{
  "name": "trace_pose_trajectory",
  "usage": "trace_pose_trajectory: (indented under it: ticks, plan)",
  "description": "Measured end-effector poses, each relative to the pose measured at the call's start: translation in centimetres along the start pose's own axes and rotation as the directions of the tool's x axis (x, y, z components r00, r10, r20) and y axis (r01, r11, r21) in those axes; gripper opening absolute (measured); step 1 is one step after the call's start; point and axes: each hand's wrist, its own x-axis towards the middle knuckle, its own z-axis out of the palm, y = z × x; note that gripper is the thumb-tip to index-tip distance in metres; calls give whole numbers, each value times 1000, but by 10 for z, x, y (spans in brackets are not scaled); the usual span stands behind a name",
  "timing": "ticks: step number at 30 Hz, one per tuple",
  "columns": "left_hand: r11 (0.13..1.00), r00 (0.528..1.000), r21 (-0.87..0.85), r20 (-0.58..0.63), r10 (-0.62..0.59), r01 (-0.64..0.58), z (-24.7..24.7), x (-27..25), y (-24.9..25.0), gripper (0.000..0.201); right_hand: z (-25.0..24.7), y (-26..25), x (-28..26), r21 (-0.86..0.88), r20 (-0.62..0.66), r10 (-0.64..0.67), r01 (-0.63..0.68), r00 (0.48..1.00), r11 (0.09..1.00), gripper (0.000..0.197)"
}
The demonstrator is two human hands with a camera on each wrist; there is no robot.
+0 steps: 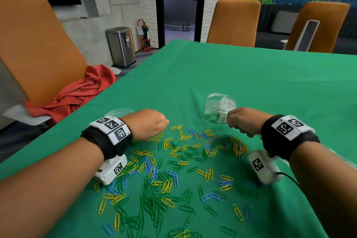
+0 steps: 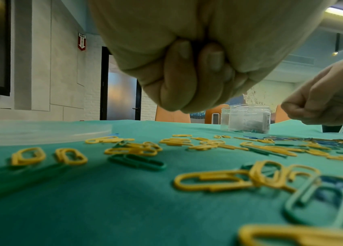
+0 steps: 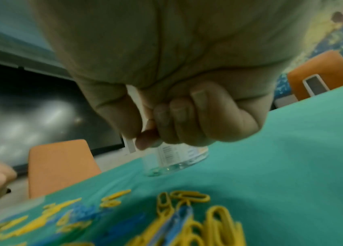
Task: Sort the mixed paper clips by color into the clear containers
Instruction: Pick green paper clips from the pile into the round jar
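Observation:
Yellow, green and blue paper clips [image 1: 173, 170] lie mixed and spread over the green tablecloth [image 1: 251, 75]. A clear jar [image 1: 216, 110] with white clips and a few green ones inside stands just beyond the pile; a second jar [image 2: 225, 116] shows behind it in the left wrist view. My left hand [image 1: 150, 123] hovers as a fist over the pile's far left edge, fingers [image 2: 193, 74] curled tight with nothing showing in them. My right hand [image 1: 243, 121] is also a fist, right in front of the jar [image 3: 176, 159], thumb against the curled fingers [image 3: 166, 123], nothing seen in it.
A flat clear lid [image 1: 118, 111] lies on the cloth behind my left wrist. An orange chair [image 1: 38, 48] with a red cloth [image 1: 77, 92] stands at the table's left edge. Two more orange chairs [image 1: 233, 23] stand at the far side.

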Motion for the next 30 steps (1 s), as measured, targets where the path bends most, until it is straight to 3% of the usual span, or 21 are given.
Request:
trace_pose_trajectory:
  ticks: [2, 4, 7, 10, 18, 21, 23, 26, 30]
  plan:
    - [999, 1000, -50, 4, -3, 3, 1, 0, -2, 38, 3, 2, 1, -253, -21, 0, -6, 1000, 968, 13]
    - [990, 998, -132, 36, -44, 48, 3, 1, -4, 28, 11, 1, 3, -354, -61, -74, 48, 995, 934, 14]
    - [981, 994, -168, 78, -82, 95, 1, 1, -4, 30, 23, -10, 9, -390, -67, -230, 187, 971, 902, 5]
    - [987, 993, -143, 99, -65, 79, -3, -1, 0, 27, 35, -26, 16, -415, -17, -310, 276, 950, 867, 12]
    - [999, 996, -25, 75, -38, 40, 2, -8, -2, 7, 48, -42, 14, -464, 14, -326, 295, 945, 835, 17]
    - [999, 999, 3, 35, -41, 41, 2, -6, -3, 6, 47, -47, 11, -588, -27, -293, 221, 956, 778, 25]
    - [999, 999, 14, 34, -30, 29, 2, -6, -4, 6, 52, -58, 7, -639, -49, -340, 233, 939, 734, 28]
    - [1000, 998, 17, 65, -10, 9, 1, -7, -3, 12, 70, -83, 1, -646, 12, -435, 339, 901, 684, 21]
    - [1000, 995, 11, 97, -11, 10, 4, -5, -2, 22, 79, -102, 7, -587, 118, -347, 347, 930, 731, 24]
